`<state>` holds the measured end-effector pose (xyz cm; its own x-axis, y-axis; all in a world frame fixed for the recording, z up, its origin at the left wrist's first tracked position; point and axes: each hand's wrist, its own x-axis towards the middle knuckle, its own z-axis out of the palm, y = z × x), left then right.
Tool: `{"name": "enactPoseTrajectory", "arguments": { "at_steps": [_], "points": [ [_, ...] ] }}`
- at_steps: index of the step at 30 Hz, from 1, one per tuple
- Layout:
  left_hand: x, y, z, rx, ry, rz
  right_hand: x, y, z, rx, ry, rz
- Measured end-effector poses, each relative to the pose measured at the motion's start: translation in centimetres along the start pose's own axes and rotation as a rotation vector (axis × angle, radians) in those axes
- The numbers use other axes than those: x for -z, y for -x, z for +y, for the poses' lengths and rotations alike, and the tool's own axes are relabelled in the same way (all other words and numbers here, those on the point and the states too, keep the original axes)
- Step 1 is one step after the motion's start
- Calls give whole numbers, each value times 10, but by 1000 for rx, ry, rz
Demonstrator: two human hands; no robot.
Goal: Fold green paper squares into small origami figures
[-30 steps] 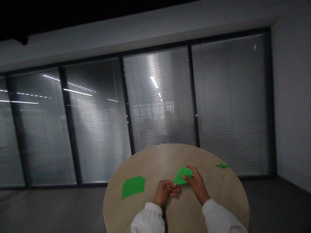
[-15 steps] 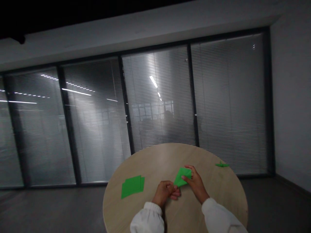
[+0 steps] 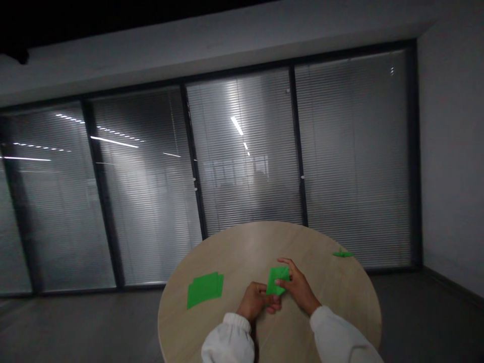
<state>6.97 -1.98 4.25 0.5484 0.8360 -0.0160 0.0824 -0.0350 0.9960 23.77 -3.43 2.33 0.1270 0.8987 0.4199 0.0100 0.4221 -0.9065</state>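
Observation:
A folded sheet of green paper is held up over the table between my two hands. My left hand is closed on its lower left edge, with the thumb and curled fingers at the corner. My right hand pinches the paper from the right, its thumb lying across the front face and the index finger reaching above the top edge. Part of the paper's right side is hidden behind my right fingers.
A round wooden table carries a small stack of green paper sheets on the left. Near the far right edge lies a small folded green paper figure. Behind stand glass panels with blinds.
My right hand has moved slightly left, and the paper has turned and shifted left with it. The left hand stays in nearly the same place.

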Motion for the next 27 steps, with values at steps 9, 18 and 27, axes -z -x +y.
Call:
{"name": "enactPoseTrajectory", "arguments": {
  "at_steps": [9,18,27],
  "points": [
    [2,-4,0,-45,134,102,-6,-2,2,-75,-220,-49],
    [0,-7,0,-62,172,166,-10,1,-2,-102,-277,-9],
    [4,-7,-1,-73,195,236,18,-6,-1,-101,-276,384]
  ]
}}
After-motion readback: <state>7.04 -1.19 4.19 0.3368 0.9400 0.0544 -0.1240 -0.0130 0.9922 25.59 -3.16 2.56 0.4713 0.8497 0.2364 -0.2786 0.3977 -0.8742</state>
